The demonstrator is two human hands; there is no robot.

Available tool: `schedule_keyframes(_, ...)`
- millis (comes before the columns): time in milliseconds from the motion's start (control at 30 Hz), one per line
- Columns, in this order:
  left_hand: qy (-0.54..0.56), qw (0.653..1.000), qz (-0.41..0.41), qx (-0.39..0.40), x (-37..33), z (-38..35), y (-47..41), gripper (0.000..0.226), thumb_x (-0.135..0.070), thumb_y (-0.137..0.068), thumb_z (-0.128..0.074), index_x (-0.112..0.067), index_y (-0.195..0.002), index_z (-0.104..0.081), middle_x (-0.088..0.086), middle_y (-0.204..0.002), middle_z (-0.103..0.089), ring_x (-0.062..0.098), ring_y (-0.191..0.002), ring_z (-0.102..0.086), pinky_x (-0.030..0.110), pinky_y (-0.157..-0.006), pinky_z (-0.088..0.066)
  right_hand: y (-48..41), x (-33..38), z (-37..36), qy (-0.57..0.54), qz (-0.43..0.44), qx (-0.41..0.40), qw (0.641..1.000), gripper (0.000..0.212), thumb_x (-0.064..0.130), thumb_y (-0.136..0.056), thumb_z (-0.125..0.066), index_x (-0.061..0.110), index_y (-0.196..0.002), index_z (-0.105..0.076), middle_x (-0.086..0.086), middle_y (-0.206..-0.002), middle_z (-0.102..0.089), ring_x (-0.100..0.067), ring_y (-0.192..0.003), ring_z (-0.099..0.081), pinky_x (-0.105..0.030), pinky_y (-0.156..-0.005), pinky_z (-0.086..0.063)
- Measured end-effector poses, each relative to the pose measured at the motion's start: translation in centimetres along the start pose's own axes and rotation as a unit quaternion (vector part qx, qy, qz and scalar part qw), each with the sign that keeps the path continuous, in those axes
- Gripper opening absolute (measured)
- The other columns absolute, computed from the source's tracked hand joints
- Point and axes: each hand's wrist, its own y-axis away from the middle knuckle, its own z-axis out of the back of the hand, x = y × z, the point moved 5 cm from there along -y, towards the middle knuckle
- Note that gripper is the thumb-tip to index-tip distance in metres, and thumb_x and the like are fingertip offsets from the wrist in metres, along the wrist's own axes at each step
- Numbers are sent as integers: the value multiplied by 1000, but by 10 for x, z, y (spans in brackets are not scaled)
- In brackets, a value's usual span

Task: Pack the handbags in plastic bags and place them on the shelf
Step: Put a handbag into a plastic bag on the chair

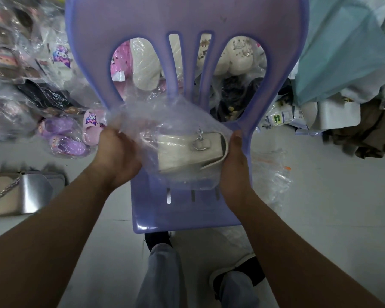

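Observation:
A cream handbag (182, 150) with a silver ring clasp lies inside a clear plastic bag (162, 121), held above the seat of a purple plastic chair (187, 210). My left hand (118, 150) grips the bunched plastic at the bag's left side. My right hand (233, 161) presses against the handbag's right end through the plastic. A second handbag (16, 194), silver-beige with a chain strap, lies on the floor at the far left.
Piles of bagged slippers (65, 134) and soft goods crowd the floor behind and left of the chair. Loose clear plastic bags (271, 172) lie on the floor to the right. A teal sheet (342, 52) and boxes fill the right back. My feet stand below the chair.

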Motion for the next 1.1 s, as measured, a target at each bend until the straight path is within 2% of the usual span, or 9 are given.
schedule_keyframes(67, 57, 998, 0, 41, -11, -15, 6, 41, -25, -89, -44, -7, -122, -61, 14, -133, -55, 31, -127, -53, 40, -117, -34, -2, 0, 0, -8, 4, 10, 1000, 52, 64, -92, -31, 46, -86, -79, 12, -98, -78, -5, -98, -72, -24, -85, -54)
schedule_keyframes(200, 72, 989, -28, 123, -28, -44, 19, 48, -30, -90, -36, -10, -133, -45, 19, -133, -47, 36, -132, -44, 53, -118, -31, -7, 0, 3, -28, -22, 17, 999, 43, 69, -87, -34, 60, -73, -73, 22, -85, -76, 5, -82, -72, -12, -66, -53)
schedule_keyframes(300, -13, 988, -29, 152, -29, -55, 27, 50, -42, -100, -33, -10, -137, -43, 19, -137, -39, 36, -133, -40, 51, -120, -28, -11, -6, 7, -26, -43, 17, 999, 46, 74, -83, -35, 55, -76, -76, 17, -95, -78, 0, -91, -72, -24, -80, -52)
schedule_keyframes(400, -120, 985, -29, 119, -12, -47, 32, 47, -29, -109, -20, -10, -119, -62, 11, -120, -67, 26, -115, -62, 37, -99, -51, -10, -16, 15, -13, -59, -10, 998, 53, 69, -93, -38, 39, -86, -81, 11, -102, -78, -8, -103, -70, -23, -83, -52)
schedule_keyframes(567, -91, 988, 33, 123, 32, -24, 28, 57, -52, -103, -29, -17, -136, -60, 10, -138, -62, 28, -132, -56, 41, -106, -48, -5, -35, 30, 98, -119, -34, 987, 67, 65, -101, -28, 22, -145, -54, -9, -149, -53, -26, -140, -45, -47, -119, -32)
schedule_keyframes(767, -252, 961, 51, -100, 101, 29, 20, 23, -28, -88, -54, -33, -88, -76, -7, -80, -72, 23, -91, -60, 34, -82, -48, 7, -9, 26, 59, 5, -52, 997, 46, 54, -100, -35, 30, -117, -70, -1, -125, -69, -18, -123, -61, -43, -111, -44)
schedule_keyframes(867, -255, 957, 59, -128, 119, 38, 19, 22, -2, -93, -53, -8, -103, -72, 9, -85, -70, 26, -81, -61, 32, -67, -58, 12, -5, 21, 84, 31, -15, 996, 45, 52, -94, -35, 36, -88, -76, 6, -98, -76, -14, -102, -69, -41, -97, -52)
schedule_keyframes(967, -329, 925, 12, -189, 114, 47, 19, 13, 12, -89, -53, 8, -92, -66, 8, -68, -66, 17, -62, -63, 22, -51, -54, 10, -7, 23, 121, 50, -20, 991, 46, 50, -97, -29, 26, -94, -68, -4, -107, -73, -23, -110, -66, -50, -103, -48)
schedule_keyframes(1100, -319, 915, 7, -247, 97, 49, 13, 24, -1, -89, -58, -15, -72, -66, 1, -60, -65, 14, -57, -58, 23, -58, -50, 5, -15, 30, 214, 98, -26, 972, 47, 41, -106, -27, 9, -103, -61, -14, -105, -66, -30, -105, -62, -54, -98, -46)
